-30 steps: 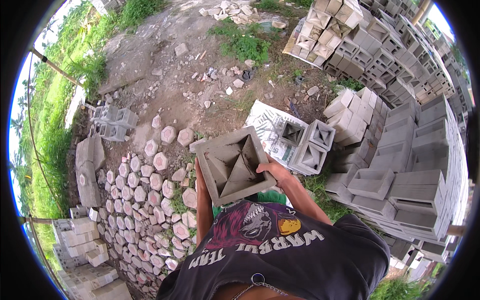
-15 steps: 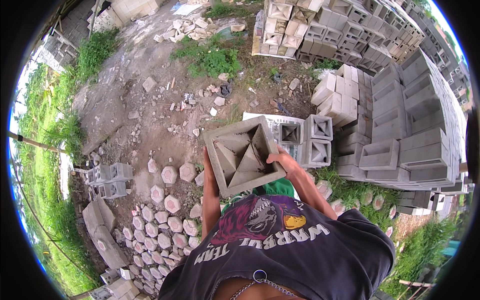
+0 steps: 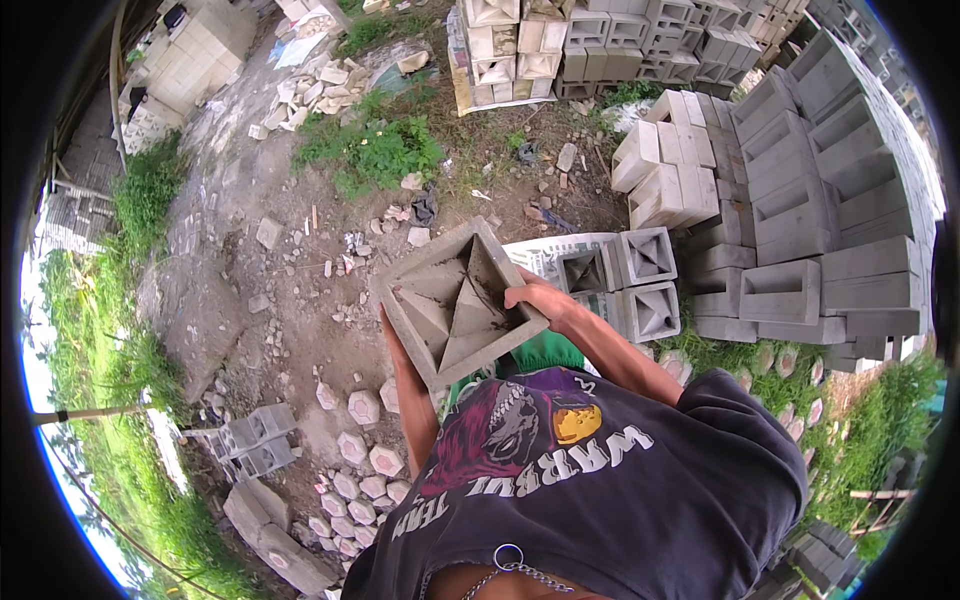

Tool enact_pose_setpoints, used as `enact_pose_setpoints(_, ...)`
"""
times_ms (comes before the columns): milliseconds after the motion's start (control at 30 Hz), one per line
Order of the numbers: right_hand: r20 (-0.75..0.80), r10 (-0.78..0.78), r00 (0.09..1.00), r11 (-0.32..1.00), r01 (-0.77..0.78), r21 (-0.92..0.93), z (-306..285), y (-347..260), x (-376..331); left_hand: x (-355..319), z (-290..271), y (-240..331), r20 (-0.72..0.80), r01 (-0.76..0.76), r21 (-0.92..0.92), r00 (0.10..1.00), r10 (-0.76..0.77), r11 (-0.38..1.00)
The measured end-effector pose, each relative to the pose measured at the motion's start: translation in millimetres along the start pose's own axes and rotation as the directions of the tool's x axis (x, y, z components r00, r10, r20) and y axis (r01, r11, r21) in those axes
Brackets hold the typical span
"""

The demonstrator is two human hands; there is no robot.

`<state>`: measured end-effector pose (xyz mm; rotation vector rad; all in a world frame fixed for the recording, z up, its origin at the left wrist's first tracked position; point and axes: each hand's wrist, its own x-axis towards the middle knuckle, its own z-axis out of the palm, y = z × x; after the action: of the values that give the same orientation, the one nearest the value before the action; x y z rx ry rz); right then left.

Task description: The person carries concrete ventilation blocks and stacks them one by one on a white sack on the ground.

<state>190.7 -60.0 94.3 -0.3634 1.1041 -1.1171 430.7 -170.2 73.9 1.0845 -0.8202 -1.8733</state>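
I carry a square grey concrete vent block (image 3: 455,300) with a hollow pyramid-shaped centre, held in front of my chest. My right hand (image 3: 540,297) grips its right edge, fingers curled over the rim. My left hand (image 3: 392,335) holds the left lower side from underneath and is mostly hidden by the block. Just right of the block, a low row of similar square vent blocks (image 3: 645,280) stands on the ground.
Tall stacks of grey concrete blocks (image 3: 810,200) fill the right side. More pale blocks (image 3: 520,50) are stacked at the top. Rubble lies on the dirt ground (image 3: 300,260). Hexagonal pavers (image 3: 360,460) and two loose blocks (image 3: 255,440) lie lower left.
My view has swung to the right across the yard. The block stays in both hands and the row of vent blocks now lies closer beside it.
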Motion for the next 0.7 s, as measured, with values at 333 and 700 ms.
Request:
enact_pose_setpoints(333, -0.373, -0.096, 0.923, 0.908, 0.235, 0.346, -52.9, -9.0, 32.1, 169.6, 104.9, -3.0, 0.342, 0.372, 0.436, 0.774, -0.534, 0.819)
enact_pose_setpoints(700, -0.843, 0.258, 0.473, 0.502, 0.679, 0.535, -7.2, 65.7, 51.9, 246.1, 199.1, -105.4, 0.263, 0.464, 0.848, 0.052, -0.963, 0.257)
